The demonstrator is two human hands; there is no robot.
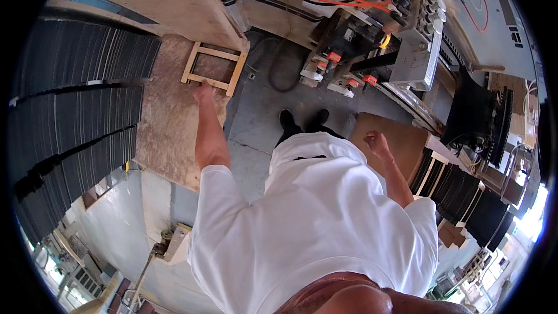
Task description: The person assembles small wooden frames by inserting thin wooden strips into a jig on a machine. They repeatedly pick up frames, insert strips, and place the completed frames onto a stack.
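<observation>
A small rectangular wooden frame (233, 75) rests on the brown board at the left, near its far right corner. My left hand (203, 92) is at the frame's near bar, fingers closed on it; the fingertips are partly hidden. Off to the right, my right hand (376, 141) hangs above a brown panel (386, 139) with its fingers curled in, and nothing shows in it. The brown board (168, 110) lies under the frame and beside tall stacks of dark sheets (75, 110).
A machine with orange-tipped clamps (334, 58) and a metal valve block (415, 46) stands ahead to the right, fed by orange hoses (349, 1). More dark sheets (456, 189) with pale wooden strips sit at the right. A black hose (273, 78) loops on the grey floor (250, 128).
</observation>
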